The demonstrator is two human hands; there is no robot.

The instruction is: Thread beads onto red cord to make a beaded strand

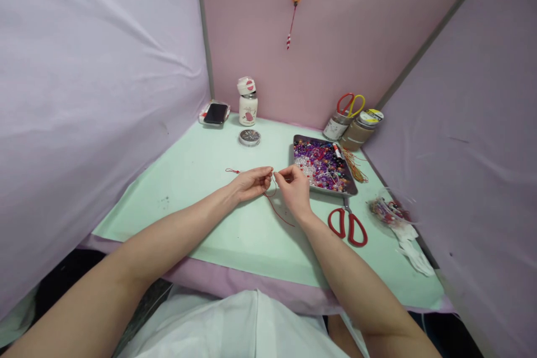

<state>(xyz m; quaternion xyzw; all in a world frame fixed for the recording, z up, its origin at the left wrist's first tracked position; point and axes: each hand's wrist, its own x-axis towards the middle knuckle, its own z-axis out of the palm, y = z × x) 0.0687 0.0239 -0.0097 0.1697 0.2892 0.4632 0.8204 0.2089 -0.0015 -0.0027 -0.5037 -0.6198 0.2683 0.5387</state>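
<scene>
My left hand (251, 182) and my right hand (296, 187) meet over the middle of the pale green table (218, 229), both pinched on a thin red cord (277, 210). One end of the cord trails left on the table past my left hand, and a loop runs down toward me below my right wrist. The fingertips nearly touch each other. A metal tray of purple and pink beads (321, 165) lies just right of my right hand.
Red-handled scissors (348, 225) lie right of my right wrist. A bag of beads and white tissue (398, 221) sit at the right edge. At the back stand a phone (215, 113), a white bottle (248, 102), a small round tin (249, 137), and jars with scissors (350, 120).
</scene>
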